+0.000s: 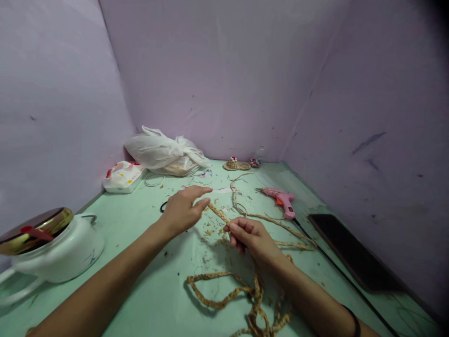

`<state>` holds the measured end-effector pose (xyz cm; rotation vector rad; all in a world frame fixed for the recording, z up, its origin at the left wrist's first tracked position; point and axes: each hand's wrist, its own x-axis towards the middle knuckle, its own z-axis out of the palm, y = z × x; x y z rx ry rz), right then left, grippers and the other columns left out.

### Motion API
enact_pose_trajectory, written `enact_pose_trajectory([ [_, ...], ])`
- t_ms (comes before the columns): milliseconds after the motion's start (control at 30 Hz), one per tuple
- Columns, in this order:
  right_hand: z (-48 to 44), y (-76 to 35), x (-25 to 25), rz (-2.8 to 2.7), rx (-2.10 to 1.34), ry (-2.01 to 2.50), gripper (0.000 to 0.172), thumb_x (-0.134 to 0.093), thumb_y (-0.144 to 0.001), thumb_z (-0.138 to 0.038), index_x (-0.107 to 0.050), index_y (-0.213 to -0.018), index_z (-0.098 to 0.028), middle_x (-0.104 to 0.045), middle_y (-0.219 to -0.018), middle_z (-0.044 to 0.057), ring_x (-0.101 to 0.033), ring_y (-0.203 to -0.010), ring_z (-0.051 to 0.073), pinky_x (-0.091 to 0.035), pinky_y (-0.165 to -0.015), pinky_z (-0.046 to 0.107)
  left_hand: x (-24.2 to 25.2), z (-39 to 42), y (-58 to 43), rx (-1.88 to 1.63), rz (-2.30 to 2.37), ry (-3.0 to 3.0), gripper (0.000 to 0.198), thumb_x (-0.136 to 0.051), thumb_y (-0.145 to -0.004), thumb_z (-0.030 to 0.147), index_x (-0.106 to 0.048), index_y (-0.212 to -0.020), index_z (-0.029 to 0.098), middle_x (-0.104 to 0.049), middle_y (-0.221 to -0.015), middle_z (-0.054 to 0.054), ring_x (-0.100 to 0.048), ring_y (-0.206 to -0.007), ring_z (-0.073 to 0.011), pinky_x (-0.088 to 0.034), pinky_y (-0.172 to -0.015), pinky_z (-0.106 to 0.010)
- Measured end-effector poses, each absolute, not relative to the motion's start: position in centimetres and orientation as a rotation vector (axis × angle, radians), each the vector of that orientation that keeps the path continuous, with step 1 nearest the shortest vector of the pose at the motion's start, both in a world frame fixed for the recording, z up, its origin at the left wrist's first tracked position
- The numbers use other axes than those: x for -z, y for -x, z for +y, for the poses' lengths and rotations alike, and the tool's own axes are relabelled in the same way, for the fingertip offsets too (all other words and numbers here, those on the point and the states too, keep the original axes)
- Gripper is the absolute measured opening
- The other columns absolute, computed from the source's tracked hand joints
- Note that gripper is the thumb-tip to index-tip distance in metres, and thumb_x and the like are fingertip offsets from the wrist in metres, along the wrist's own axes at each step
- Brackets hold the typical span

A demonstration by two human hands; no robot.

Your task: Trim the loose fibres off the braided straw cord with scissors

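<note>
My right hand (250,235) pinches a tan braided straw cord (218,213) between thumb and fingers. A short length of the cord slants up and left from that pinch. Over its far end is my left hand (185,208), its fingers stretched forward and the thumb apart from them; whether the thumb tip touches the cord I cannot tell. A black loop (163,206), like a scissor handle, shows partly behind the left wrist. More braided cord (224,302) lies in loose loops below my right hand, and thinner strands stretch across the table beyond it.
A pink glue gun (280,196) with a black cable lies to the right, beside a dark phone (354,250). At left stand a white pot (66,252) and a tissue pack (122,178). A white plastic bag (164,152) and a small woven slipper-shaped piece (236,165) sit at the back.
</note>
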<state>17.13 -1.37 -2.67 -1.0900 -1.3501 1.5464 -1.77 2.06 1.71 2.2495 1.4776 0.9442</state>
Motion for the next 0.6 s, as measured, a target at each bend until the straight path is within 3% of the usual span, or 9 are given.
enact_pose_trajectory([
  [100,-1.4,-17.1,2.8,-1.389,-1.533,1.078,0.032,-0.058,-0.07,-0.045,-0.06,-0.072,-0.013,-0.052,-0.048,-0.004,-0.038,-0.039,0.005,-0.029,-0.041,0.019,-1.9,0.7,0.5,-0.79,1.288,-2.71,0.03,-0.045,-0.079,0.023,-0.059,-0.105,0.019,-0.058,-0.111,-0.01,-0.048,-0.106,-0.0234,-0.031,-0.093,-0.043],
  [167,-1.3,-17.2,2.7,-1.384,-1.537,1.062,0.032,-0.058,-0.07,-0.045,-0.059,-0.072,-0.014,-0.053,-0.049,-0.004,-0.038,-0.039,0.005,-0.028,-0.041,0.019,-2.0,0.1,-0.1,-0.617,1.138,-2.85,0.026,-0.044,-0.079,0.02,-0.061,-0.098,0.017,-0.063,-0.096,-0.009,-0.052,-0.097,-0.0221,-0.024,-0.096,-0.046],
  [300,-1.2,-17.5,2.1,-1.317,-1.569,1.008,0.032,-0.059,-0.07,-0.046,-0.06,-0.074,-0.014,-0.056,-0.054,-0.002,-0.044,-0.044,0.007,-0.032,-0.045,0.02,-2.1,0.2,0.0,-0.5,1.07,-2.782,0.026,-0.036,-0.084,0.019,-0.06,-0.076,0.015,-0.061,-0.068,-0.005,-0.053,-0.069,-0.0152,-0.035,-0.083,-0.034],
  [433,-1.0,-17.9,1.7,-1.233,-1.624,1.024,0.035,-0.061,-0.067,-0.046,-0.059,-0.08,-0.013,-0.056,-0.057,-0.002,-0.045,-0.045,0.007,-0.034,-0.046,0.021,-2.4,1.1,1.2,-0.583,1.146,-2.765,0.024,-0.034,-0.084,0.017,-0.058,-0.082,0.016,-0.061,-0.073,-0.005,-0.052,-0.07,-0.015,-0.035,-0.079,-0.032],
  [600,-1.1,-17.8,1.9,-1.269,-1.687,1.037,0.032,-0.06,-0.069,-0.045,-0.055,-0.071,-0.013,-0.05,-0.054,-0.004,-0.035,-0.038,0.004,-0.024,-0.037,0.019,-2.0,1.2,2.1,-0.598,1.378,-2.939,0.017,-0.042,-0.073,0.016,-0.058,-0.079,0.015,-0.061,-0.073,-0.007,-0.053,-0.071,-0.0192,-0.036,-0.068,-0.031],
])
